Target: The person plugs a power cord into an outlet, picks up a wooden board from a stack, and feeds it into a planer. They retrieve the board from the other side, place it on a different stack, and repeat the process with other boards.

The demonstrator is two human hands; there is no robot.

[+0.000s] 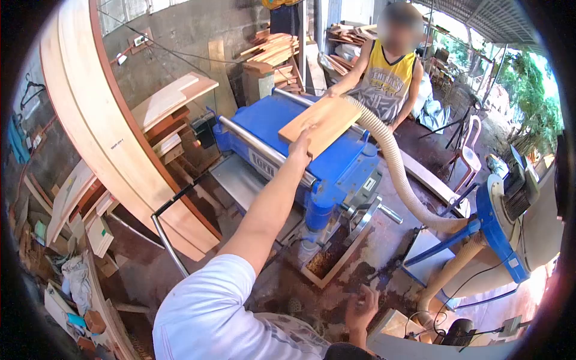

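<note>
My left hand (301, 144), at the end of my outstretched arm, grips the near end of a flat wooden board (327, 123). The board is above the blue top of a planer-like machine (255, 123). A co-worker in a yellow and grey jersey (389, 75) stands beyond the machine, with one hand at the board's far end. Low in front of me, my right hand (362, 307) hangs loosely with bent fingers apart, and I see nothing in it.
A ribbed hose (393, 156) runs from the machine to a blue-framed collector (498, 228) at right. Long planks (114, 138) lean at left beside stacked boards (171, 99). A wood-framed tray of shavings (324, 264) lies below the machine. A chair (467, 153) stands behind at right.
</note>
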